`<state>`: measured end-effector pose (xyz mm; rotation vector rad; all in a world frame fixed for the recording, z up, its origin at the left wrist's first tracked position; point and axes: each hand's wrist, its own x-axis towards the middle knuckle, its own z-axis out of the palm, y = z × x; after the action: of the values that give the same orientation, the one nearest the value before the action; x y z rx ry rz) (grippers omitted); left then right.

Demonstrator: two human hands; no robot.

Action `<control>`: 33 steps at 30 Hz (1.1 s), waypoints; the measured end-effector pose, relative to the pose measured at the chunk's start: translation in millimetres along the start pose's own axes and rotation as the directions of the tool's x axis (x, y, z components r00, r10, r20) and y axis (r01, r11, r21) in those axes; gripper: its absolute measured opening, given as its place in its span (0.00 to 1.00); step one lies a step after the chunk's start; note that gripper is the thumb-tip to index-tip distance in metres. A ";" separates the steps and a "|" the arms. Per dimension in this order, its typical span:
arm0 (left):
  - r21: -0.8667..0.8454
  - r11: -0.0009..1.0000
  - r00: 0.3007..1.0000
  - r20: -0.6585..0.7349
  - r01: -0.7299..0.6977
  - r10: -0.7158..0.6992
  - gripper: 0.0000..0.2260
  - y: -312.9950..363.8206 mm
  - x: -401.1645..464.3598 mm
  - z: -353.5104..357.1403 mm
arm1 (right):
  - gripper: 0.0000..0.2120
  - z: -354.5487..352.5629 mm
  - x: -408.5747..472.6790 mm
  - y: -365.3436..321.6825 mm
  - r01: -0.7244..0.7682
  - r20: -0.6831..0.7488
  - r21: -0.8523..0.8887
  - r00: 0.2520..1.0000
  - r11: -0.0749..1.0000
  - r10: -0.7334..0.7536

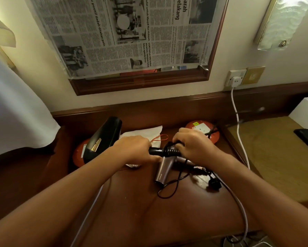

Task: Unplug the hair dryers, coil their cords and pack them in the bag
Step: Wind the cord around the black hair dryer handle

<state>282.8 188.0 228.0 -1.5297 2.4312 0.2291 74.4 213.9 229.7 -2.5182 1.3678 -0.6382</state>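
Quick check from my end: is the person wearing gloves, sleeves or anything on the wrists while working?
No. The left hand and right hand are bare, with no gloves, rings, watch or bands visible. Both forearms are uncovered to the frame's bottom edge; no sleeve shows.

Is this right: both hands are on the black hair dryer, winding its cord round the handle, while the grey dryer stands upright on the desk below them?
One thing is off. The head view shows the grey dryer lying on its side on the desk, not upright. Both the left hand and right hand are on the black hair dryer, with cord wound round its handle.
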 end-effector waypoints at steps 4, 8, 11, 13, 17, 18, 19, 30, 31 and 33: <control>-0.002 0.993 0.991 -0.071 0.116 -0.115 0.25 -6.2 5.0 1.4 | 0.12 13.2 -16.4 -15.7 -0.042 0.020 -0.027 0.999 0.999 0.043; 0.001 0.987 0.975 -0.161 0.158 -0.156 0.28 -4.8 8.6 0.6 | 0.12 24.9 -25.8 -22.1 -0.270 -0.038 0.215 0.958 0.938 0.285; -0.037 0.984 0.959 -0.219 0.174 -0.178 0.29 1.0 11.4 -2.9 | 0.13 35.1 -28.8 -20.7 -0.425 -0.032 0.481 0.865 0.767 0.500; -0.050 0.982 0.951 -0.246 0.179 -0.186 0.29 4.8 13.2 -4.7 | 0.11 40.8 -29.8 -21.0 -0.489 0.059 0.669 0.786 0.560 0.615; -0.046 0.985 0.944 -0.281 0.168 -0.174 0.31 10.4 13.1 -7.2 | 0.10 43.1 -32.1 -20.0 -0.522 0.344 0.849 0.667 0.085 0.660; -0.038 0.986 0.942 -0.294 0.159 -0.163 0.31 12.2 12.5 -8.0 | 0.09 42.9 -32.8 -17.9 -0.500 0.382 0.866 0.669 0.006 0.638; -0.031 0.988 0.939 -0.309 0.150 -0.152 0.31 14.6 11.9 -9.2 | 0.09 42.8 -33.4 -14.7 -0.474 0.399 0.879 0.673 -0.051 0.622; -0.048 0.995 0.937 -0.335 0.090 -0.101 0.31 9.9 15.1 -28.6 | 0.07 23.3 -33.2 -12.4 -0.462 0.332 0.868 0.814 0.185 0.477; -0.064 0.995 0.937 -0.334 0.080 -0.097 0.30 9.3 15.5 -29.9 | 0.10 24.8 -34.9 -13.1 -0.487 0.368 0.855 0.811 0.177 0.455; -0.107 0.992 0.937 -0.335 0.066 -0.099 0.29 8.2 15.5 -31.6 | 0.17 27.2 -39.9 -13.5 -0.521 0.428 0.840 0.808 0.150 0.405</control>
<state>264.8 169.7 253.4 -1.8426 2.6375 0.0667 78.1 253.9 199.7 -1.0312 1.0917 -0.8065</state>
